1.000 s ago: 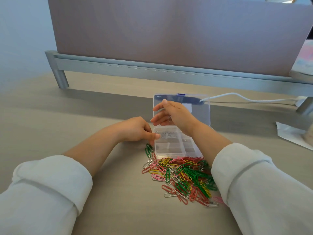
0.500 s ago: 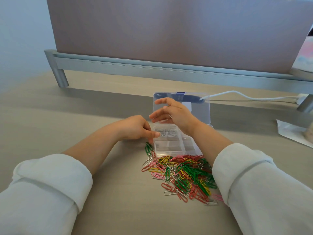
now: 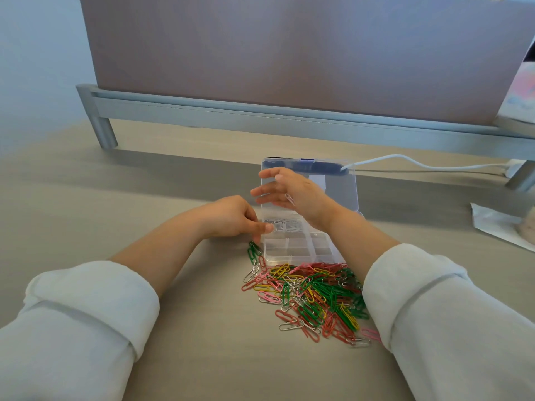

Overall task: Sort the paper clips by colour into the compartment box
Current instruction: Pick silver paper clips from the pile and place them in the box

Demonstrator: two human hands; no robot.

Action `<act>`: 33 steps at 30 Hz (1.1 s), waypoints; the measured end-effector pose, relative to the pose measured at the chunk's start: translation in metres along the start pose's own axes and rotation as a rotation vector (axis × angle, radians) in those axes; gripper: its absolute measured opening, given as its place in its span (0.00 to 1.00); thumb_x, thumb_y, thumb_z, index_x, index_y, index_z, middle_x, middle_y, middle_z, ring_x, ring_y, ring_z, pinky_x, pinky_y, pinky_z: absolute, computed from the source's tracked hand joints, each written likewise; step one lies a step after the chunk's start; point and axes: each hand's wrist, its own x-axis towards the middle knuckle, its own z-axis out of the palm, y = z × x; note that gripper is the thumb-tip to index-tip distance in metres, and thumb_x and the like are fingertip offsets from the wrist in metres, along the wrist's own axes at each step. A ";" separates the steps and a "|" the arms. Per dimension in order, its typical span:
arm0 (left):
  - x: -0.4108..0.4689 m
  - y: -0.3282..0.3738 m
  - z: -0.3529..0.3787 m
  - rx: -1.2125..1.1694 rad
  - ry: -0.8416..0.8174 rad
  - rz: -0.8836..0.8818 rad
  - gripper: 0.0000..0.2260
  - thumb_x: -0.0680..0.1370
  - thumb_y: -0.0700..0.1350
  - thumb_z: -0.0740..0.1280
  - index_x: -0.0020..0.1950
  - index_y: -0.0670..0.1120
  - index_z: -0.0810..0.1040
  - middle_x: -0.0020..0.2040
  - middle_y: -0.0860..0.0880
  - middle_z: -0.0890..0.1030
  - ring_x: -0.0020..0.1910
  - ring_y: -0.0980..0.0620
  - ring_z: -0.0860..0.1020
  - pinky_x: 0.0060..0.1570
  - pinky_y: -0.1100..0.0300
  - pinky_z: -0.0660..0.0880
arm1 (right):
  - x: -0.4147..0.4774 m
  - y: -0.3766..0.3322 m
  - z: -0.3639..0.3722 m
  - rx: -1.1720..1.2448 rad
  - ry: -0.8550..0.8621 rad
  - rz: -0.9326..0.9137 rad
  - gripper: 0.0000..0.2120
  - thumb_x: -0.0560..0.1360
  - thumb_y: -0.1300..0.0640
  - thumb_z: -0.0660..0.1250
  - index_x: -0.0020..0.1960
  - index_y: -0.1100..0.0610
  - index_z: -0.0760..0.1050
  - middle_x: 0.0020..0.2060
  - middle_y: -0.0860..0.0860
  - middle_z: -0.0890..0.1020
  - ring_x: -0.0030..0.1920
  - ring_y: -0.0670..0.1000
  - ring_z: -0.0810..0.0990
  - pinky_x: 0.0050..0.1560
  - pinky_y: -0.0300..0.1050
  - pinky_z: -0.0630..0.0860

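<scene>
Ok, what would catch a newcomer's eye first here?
The heap of red, green, yellow and pink paper clips on the desk, in front of the clear compartment box. Above its open lid the right hand hovers, fingers spread, seemingly holding a pale clip; the left hand holds the box's left edge.

Nothing legible on the compartment box [image 3: 343, 195]; printing on the pinkish pack [image 3: 522, 91] at far right too blurred to read.

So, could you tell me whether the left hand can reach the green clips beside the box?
Probably yes: the left hand holds the box edge, and the green clips lie right beside its fingers, unobstructed.
</scene>
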 end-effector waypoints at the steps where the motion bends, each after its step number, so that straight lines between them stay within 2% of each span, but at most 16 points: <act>1: 0.000 0.000 0.000 -0.003 0.000 -0.002 0.15 0.73 0.58 0.66 0.30 0.52 0.80 0.19 0.55 0.68 0.29 0.56 0.67 0.31 0.61 0.62 | 0.000 0.000 0.001 0.007 0.003 0.000 0.16 0.82 0.57 0.44 0.61 0.55 0.69 0.53 0.56 0.81 0.52 0.51 0.80 0.59 0.39 0.69; 8: 0.000 0.002 -0.001 0.004 -0.013 -0.005 0.15 0.74 0.58 0.66 0.32 0.51 0.81 0.16 0.56 0.67 0.27 0.55 0.65 0.30 0.62 0.60 | 0.000 0.001 0.000 -0.039 0.021 -0.008 0.14 0.78 0.67 0.48 0.57 0.56 0.66 0.44 0.53 0.83 0.47 0.49 0.81 0.57 0.39 0.73; 14: 0.001 -0.001 0.000 -0.009 -0.015 -0.001 0.16 0.73 0.58 0.66 0.30 0.51 0.80 0.17 0.54 0.66 0.28 0.55 0.64 0.30 0.60 0.61 | 0.002 0.001 0.002 -0.073 0.026 -0.007 0.16 0.74 0.72 0.47 0.53 0.56 0.66 0.42 0.52 0.82 0.47 0.51 0.81 0.62 0.47 0.72; 16: 0.003 -0.002 0.001 -0.002 -0.014 -0.008 0.16 0.73 0.59 0.66 0.31 0.51 0.80 0.21 0.53 0.66 0.28 0.54 0.64 0.31 0.60 0.60 | 0.002 0.001 0.001 -0.092 0.053 -0.009 0.16 0.75 0.71 0.47 0.50 0.54 0.67 0.41 0.52 0.82 0.46 0.51 0.81 0.59 0.46 0.74; 19: 0.005 -0.004 0.001 0.058 -0.028 -0.018 0.18 0.73 0.60 0.66 0.30 0.49 0.78 0.26 0.51 0.65 0.29 0.54 0.64 0.31 0.60 0.61 | 0.001 -0.002 -0.007 -0.153 0.138 -0.003 0.16 0.76 0.71 0.47 0.47 0.55 0.69 0.38 0.52 0.81 0.39 0.50 0.80 0.47 0.42 0.76; 21: 0.005 -0.003 -0.001 0.097 -0.005 -0.022 0.22 0.74 0.61 0.63 0.27 0.47 0.71 0.26 0.50 0.63 0.28 0.52 0.62 0.30 0.58 0.59 | 0.000 -0.002 -0.015 -0.231 0.193 0.018 0.15 0.75 0.71 0.49 0.45 0.56 0.70 0.36 0.52 0.80 0.35 0.48 0.77 0.40 0.39 0.74; 22: 0.006 -0.002 -0.003 0.065 0.039 -0.025 0.23 0.75 0.62 0.61 0.27 0.47 0.66 0.27 0.50 0.62 0.28 0.51 0.61 0.30 0.58 0.58 | -0.002 -0.001 -0.020 -0.281 0.209 0.030 0.13 0.75 0.70 0.51 0.44 0.56 0.70 0.36 0.51 0.80 0.36 0.48 0.77 0.40 0.38 0.74; 23: 0.008 0.000 -0.005 -0.030 0.106 -0.030 0.24 0.76 0.62 0.57 0.28 0.47 0.64 0.26 0.50 0.62 0.27 0.51 0.60 0.30 0.59 0.58 | -0.004 0.001 -0.023 -0.336 0.217 0.038 0.12 0.75 0.69 0.53 0.44 0.56 0.71 0.37 0.51 0.80 0.38 0.48 0.77 0.43 0.39 0.75; 25: 0.015 0.006 -0.009 -0.443 0.208 -0.023 0.25 0.79 0.61 0.51 0.28 0.47 0.61 0.24 0.51 0.62 0.25 0.51 0.58 0.26 0.62 0.56 | -0.010 0.005 -0.029 -0.453 0.211 0.053 0.08 0.74 0.66 0.59 0.45 0.55 0.72 0.42 0.51 0.79 0.45 0.49 0.77 0.49 0.41 0.75; 27: 0.025 0.017 -0.008 -0.893 0.212 0.046 0.24 0.81 0.57 0.50 0.27 0.48 0.59 0.21 0.53 0.61 0.21 0.54 0.56 0.21 0.65 0.53 | -0.017 0.008 -0.033 -0.546 0.166 0.077 0.07 0.73 0.64 0.62 0.47 0.54 0.73 0.46 0.50 0.77 0.48 0.50 0.76 0.49 0.41 0.72; 28: 0.030 0.024 -0.005 -1.044 0.204 0.087 0.24 0.81 0.55 0.50 0.27 0.47 0.58 0.20 0.54 0.60 0.20 0.55 0.55 0.19 0.66 0.52 | -0.020 0.009 -0.034 -0.579 0.137 0.083 0.08 0.72 0.64 0.63 0.48 0.54 0.72 0.47 0.50 0.77 0.49 0.50 0.75 0.50 0.41 0.72; 30: 0.039 0.040 0.005 -1.173 0.198 0.146 0.23 0.81 0.52 0.51 0.27 0.47 0.58 0.20 0.54 0.60 0.18 0.57 0.55 0.18 0.67 0.51 | -0.026 0.010 -0.036 -0.622 0.092 0.077 0.11 0.71 0.64 0.65 0.50 0.53 0.70 0.50 0.50 0.75 0.52 0.51 0.74 0.53 0.43 0.72; 33: 0.052 0.054 0.020 -1.106 0.245 0.190 0.21 0.82 0.50 0.51 0.29 0.47 0.61 0.20 0.54 0.61 0.20 0.56 0.57 0.23 0.63 0.54 | -0.033 0.011 -0.039 -0.596 0.047 0.086 0.16 0.70 0.64 0.66 0.55 0.54 0.67 0.52 0.50 0.75 0.54 0.50 0.73 0.57 0.44 0.71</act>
